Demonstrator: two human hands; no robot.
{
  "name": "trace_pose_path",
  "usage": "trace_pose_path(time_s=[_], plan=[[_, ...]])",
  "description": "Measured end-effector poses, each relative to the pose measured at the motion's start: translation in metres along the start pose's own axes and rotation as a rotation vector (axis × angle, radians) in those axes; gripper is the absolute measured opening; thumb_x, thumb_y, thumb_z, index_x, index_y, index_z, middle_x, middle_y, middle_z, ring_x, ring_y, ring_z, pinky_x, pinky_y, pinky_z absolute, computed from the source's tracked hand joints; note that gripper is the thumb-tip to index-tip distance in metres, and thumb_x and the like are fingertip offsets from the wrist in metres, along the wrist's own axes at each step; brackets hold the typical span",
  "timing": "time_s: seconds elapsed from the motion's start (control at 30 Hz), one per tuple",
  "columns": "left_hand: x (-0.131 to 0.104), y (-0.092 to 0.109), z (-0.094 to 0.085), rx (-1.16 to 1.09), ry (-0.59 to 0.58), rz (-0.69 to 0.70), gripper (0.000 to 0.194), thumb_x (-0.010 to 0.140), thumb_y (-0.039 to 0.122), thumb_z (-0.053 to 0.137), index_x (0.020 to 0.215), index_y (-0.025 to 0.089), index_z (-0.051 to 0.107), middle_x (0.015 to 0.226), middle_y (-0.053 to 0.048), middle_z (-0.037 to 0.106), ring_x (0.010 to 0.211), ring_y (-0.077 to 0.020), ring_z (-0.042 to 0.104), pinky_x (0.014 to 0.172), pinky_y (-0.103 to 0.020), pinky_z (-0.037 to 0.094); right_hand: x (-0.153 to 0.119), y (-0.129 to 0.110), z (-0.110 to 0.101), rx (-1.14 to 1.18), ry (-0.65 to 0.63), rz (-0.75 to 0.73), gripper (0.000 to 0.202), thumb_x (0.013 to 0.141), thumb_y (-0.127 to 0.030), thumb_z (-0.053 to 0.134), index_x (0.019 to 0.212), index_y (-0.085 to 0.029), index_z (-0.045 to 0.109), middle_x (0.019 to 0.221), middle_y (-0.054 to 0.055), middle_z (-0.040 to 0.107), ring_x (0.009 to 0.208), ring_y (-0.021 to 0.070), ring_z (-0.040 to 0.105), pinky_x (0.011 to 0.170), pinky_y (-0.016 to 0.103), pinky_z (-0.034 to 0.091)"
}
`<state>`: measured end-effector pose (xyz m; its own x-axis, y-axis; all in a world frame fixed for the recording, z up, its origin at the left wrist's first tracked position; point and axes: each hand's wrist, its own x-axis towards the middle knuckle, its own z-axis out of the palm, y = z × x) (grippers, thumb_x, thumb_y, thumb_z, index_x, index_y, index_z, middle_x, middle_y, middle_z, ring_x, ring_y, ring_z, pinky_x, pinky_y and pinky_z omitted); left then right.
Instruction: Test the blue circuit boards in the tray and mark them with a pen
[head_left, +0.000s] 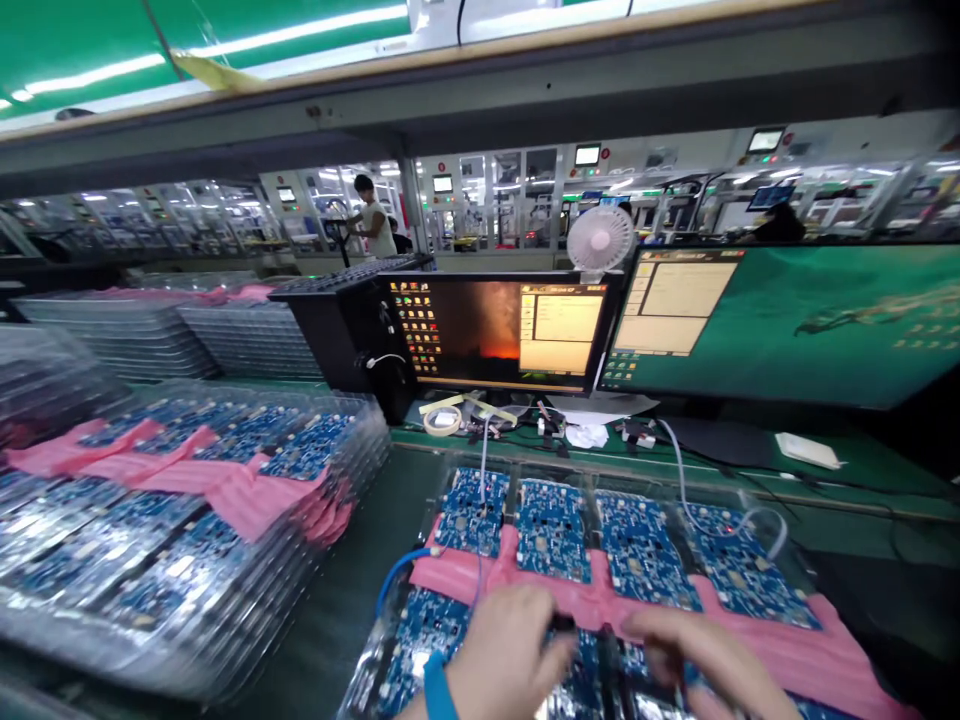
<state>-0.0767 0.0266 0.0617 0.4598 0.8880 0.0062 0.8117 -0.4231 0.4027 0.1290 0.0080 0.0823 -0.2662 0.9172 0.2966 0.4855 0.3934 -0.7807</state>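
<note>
My left hand (pixel 510 645), with a blue band (pixel 439 688) at its wrist, is over the front row of blue circuit boards. Its fingers are curled in, and a small dark thing (pixel 562 622) shows at the fingertips, too unclear to name. To its right, my right hand (pixel 712 650) is low over the same row, its fingers bent and smeared by motion. Under both hands lies a clear plastic tray holding boards in two rows, with a pink strip (pixel 540 585) between them. A back-row board (pixel 553 525) lies just beyond my hands. White cables run to two back boards, and a blue cable (pixel 394 575) curves in at the left.
Stacked trays of boards (pixel 165 560) with pink strips stand on the left. Behind are two monitors (pixel 495 330) (pixel 787 325), a small white fan (pixel 600 240) and a tape roll (pixel 442 420). A shelf beam (pixel 480 100) crosses overhead. A person (pixel 373 222) stands far back.
</note>
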Motion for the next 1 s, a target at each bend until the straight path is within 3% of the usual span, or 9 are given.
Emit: trace_pose_path(time_s=[0.07,0.17,0.23,0.4,0.5,0.77,1.0], plan=[[-0.005,-0.014,-0.018,0.090,0.053,-0.156,0.018,0.084,0.022,0.036,0.085,0.016,0.053,0.085,-0.007,0.058,0.077,-0.0216,0.054,0.069,-0.033,0.040,0.021,-0.003,0.009,0.126,0.108,0.196,0.047,0.086,-0.056,0.027,0.076,-0.023,0.060,0.062,0.001,0.054,0.058,0.0180,0.052,0.059,0.026,0.041],[-0.012,-0.037,-0.027,0.174,0.050,-0.220,0.015,0.082,0.015,0.036,0.086,0.015,0.051,0.088,-0.008,0.057,0.083,-0.0218,0.052,0.075,-0.035,0.039,0.056,0.005,0.041,0.205,0.026,0.383,0.037,0.082,-0.051,0.039,0.071,-0.020,0.057,0.056,-0.001,0.050,0.058,0.0186,0.051,0.053,0.025,0.038],[-0.017,-0.049,-0.024,0.185,0.049,-0.211,0.014,0.081,0.013,0.038,0.086,0.014,0.052,0.089,-0.008,0.057,0.086,-0.0216,0.052,0.078,-0.035,0.038,0.076,0.012,0.068,0.243,-0.030,0.364,0.033,0.078,-0.048,0.044,0.070,-0.019,0.057,0.059,0.000,0.053,0.060,0.0182,0.052,0.052,0.024,0.038],[-0.022,-0.060,-0.008,0.161,0.067,-0.202,0.017,0.082,0.015,0.039,0.092,0.013,0.053,0.096,-0.010,0.058,0.094,-0.0232,0.051,0.083,-0.038,0.037,0.108,0.017,0.125,0.343,-0.137,0.251,0.027,0.073,-0.039,0.052,0.087,-0.018,0.063,0.084,0.002,0.061,0.079,0.0186,0.056,0.072,0.026,0.044],[-0.022,-0.061,-0.004,0.135,0.076,-0.208,0.020,0.082,0.016,0.040,0.097,0.013,0.053,0.106,-0.012,0.056,0.102,-0.0243,0.049,0.087,-0.040,0.035,0.119,0.020,0.146,0.353,-0.146,0.302,0.026,0.077,-0.034,0.047,0.088,-0.017,0.063,0.080,0.003,0.061,0.072,0.0176,0.057,0.065,0.027,0.046],[-0.019,-0.065,-0.002,0.129,0.074,-0.229,0.022,0.082,0.020,0.042,0.099,0.012,0.055,0.119,-0.013,0.051,0.108,-0.0248,0.047,0.091,-0.039,0.034,0.125,0.028,0.161,0.373,-0.202,0.399,0.015,0.088,-0.022,0.049,0.088,-0.012,0.060,0.069,0.000,0.058,0.058,0.0114,0.054,0.059,0.025,0.046],[-0.019,-0.064,0.000,0.143,0.080,-0.225,0.022,0.083,0.021,0.042,0.099,0.012,0.055,0.115,-0.012,0.054,0.106,-0.0251,0.048,0.090,-0.041,0.034,0.125,0.028,0.163,0.347,-0.212,0.370,0.016,0.083,-0.027,0.051,0.084,-0.014,0.061,0.072,0.001,0.060,0.064,0.0138,0.056,0.061,0.026,0.046]])
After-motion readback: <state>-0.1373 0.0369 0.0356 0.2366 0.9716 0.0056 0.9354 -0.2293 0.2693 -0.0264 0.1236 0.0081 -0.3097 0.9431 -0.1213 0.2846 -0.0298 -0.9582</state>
